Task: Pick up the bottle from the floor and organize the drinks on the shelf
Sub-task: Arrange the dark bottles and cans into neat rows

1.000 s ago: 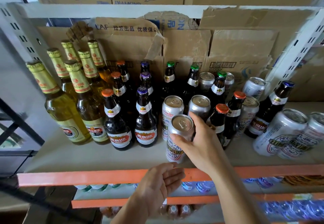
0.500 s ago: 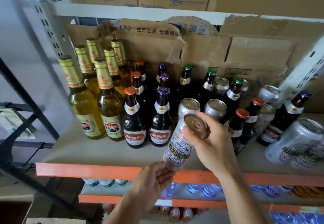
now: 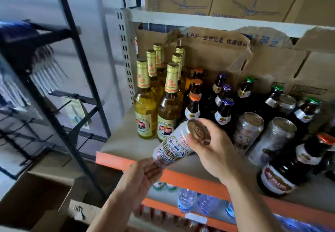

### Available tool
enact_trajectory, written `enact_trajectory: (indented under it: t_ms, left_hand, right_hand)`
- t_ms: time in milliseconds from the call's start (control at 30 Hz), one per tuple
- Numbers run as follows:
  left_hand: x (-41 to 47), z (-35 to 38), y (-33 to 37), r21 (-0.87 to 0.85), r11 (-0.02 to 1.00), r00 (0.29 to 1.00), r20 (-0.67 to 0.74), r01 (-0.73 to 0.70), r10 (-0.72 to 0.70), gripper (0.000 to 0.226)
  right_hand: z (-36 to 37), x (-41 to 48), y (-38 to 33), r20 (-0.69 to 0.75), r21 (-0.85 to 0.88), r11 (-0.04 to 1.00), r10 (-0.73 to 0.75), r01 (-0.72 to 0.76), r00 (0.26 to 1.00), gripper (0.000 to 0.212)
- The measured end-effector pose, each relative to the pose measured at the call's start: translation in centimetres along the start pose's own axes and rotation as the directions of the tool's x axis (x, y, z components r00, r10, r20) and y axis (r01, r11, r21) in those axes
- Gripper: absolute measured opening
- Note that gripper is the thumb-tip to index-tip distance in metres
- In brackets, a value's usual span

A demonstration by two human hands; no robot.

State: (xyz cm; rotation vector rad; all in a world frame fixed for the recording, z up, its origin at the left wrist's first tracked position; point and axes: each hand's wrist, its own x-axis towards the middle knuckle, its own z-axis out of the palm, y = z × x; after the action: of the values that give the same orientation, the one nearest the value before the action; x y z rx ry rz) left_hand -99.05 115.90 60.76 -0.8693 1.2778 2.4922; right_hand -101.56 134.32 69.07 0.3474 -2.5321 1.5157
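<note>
A: Top of the can [image 3: 174, 145] half lost behind the right hand [image 3: 215, 156], and smeared too.

B: Base tucked behind the fingers of the left hand [image 3: 143, 179]. Label print too blurred to read.

A: Dark bottles [image 3: 224, 108] at the right chopped by the frame edge.

B: Both forearms cut at the bottom. Rack [image 3: 36, 79] on the left badly smeared; hanging items impossible to tell.

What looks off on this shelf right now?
The cardboard box behind the bottles is torn, its flap hanging ragged over them. One can is off the shelf, tilted in the right hand with the left hand at its base. No spills visible.
</note>
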Motion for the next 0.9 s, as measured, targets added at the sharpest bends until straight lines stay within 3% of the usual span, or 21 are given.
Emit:
enact_trajectory:
  t_ms: [333, 667, 900]
  left_hand:
    - [0.9, -4.1, 3.4, -0.044, 0.998, 0.997, 0.048, -0.053, 0.055, 0.018]
    - [1.4, -6.2, 4.0, -0.092, 0.996, 0.996, 0.092, 0.009, 0.0, 0.021]
    - [1.7, -6.8, 3.3, -0.158, 0.987, 0.994, 0.105, 0.038, -0.021, 0.024]
  right_hand:
    - [7.4, 2.8, -2.4, -0.043, -0.053, 0.998, -0.039, 0.037, 0.998, 0.048]
    - [12.1, 4.6, -4.1, 0.07, -0.123, 0.987, -0.093, 0.101, 0.993, 0.049]
    - [13.5, 4.8, -3.9, 0.095, -0.165, 0.976, -0.128, 0.142, 0.987, 0.068]
